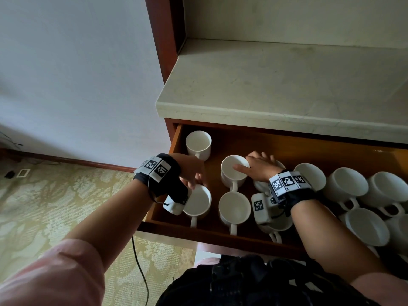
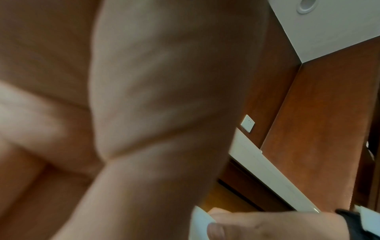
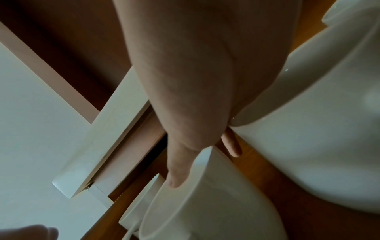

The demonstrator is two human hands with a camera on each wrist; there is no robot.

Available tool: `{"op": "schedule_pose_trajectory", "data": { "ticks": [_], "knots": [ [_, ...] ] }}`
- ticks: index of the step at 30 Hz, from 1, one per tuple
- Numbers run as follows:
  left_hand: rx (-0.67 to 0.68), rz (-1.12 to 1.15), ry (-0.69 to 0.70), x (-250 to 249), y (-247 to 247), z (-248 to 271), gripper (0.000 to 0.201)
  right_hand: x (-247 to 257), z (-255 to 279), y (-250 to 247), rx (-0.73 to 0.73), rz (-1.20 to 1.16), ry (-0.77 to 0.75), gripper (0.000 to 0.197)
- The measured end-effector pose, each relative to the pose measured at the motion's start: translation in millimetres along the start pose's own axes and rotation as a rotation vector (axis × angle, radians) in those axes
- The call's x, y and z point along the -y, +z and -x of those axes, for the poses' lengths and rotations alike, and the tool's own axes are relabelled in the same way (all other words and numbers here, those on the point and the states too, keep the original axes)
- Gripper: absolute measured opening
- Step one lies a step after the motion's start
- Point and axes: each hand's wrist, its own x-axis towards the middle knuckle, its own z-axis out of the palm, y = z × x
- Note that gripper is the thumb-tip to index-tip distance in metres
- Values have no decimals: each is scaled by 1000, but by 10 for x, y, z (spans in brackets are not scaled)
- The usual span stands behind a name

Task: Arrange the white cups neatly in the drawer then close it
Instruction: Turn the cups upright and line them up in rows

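The wooden drawer (image 1: 198,234) is pulled out and holds several white cups with handles. My left hand (image 1: 194,180) curls its fingers over the far rim of the front-left cup (image 1: 197,203). My right hand (image 1: 249,167) pinches the rim of the middle cup (image 1: 234,173), thumb inside and fingers outside. The right wrist view shows that pinch (image 3: 203,164) on the cup (image 3: 205,203), with a wider cup (image 3: 318,146) touching it. In the left wrist view my blurred palm (image 2: 144,97) hides the cup it holds.
One cup (image 1: 198,143) stands alone at the drawer's back left, another (image 1: 234,207) at the front middle. More cups (image 1: 346,184) crowd the right side. A pale stone counter (image 1: 265,85) overhangs the drawer. A cable (image 1: 141,272) lies on the patterned carpet.
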Motion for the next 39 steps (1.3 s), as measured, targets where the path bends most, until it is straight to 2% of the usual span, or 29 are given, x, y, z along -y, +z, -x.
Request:
{"op": "schedule_pose_trajectory", "data": {
  "ticks": [3,4,7,9,11,12,15,18,23,25,30,39],
  "knots": [
    [14,114,-19,42,-81,48,40,-2,-7,1,3,2,0,64],
    [-22,187,-18,62,-122,59,35,-4,-7,1,8,8,2,65],
    [-319,428,-32,86,-250,50,19,-2,-8,3,20,3,11,68],
    [-557,305,-70,109,-319,-19,18,-2,-2,0,22,-15,11,67],
    [-655,22,-130,146,-352,-115,32,-3,2,-5,24,-17,10,66],
    [-641,-57,-164,155,-355,-158,43,-5,2,-4,25,-12,9,67],
    [-587,-78,-230,129,-379,-271,65,-12,-6,0,26,-7,14,69],
    [-580,-77,-290,116,-406,-388,75,-12,-16,1,29,-6,15,70],
    [-495,-41,-415,109,-430,-514,88,-7,-9,-2,16,11,12,71],
    [-487,-29,-418,121,-455,-526,91,-12,-3,3,10,8,10,70],
    [-462,-57,-317,134,-512,-494,86,-17,16,2,2,-1,-2,70],
    [-452,-34,-285,105,-491,-455,81,-6,14,-8,11,24,6,71]
  ]
}}
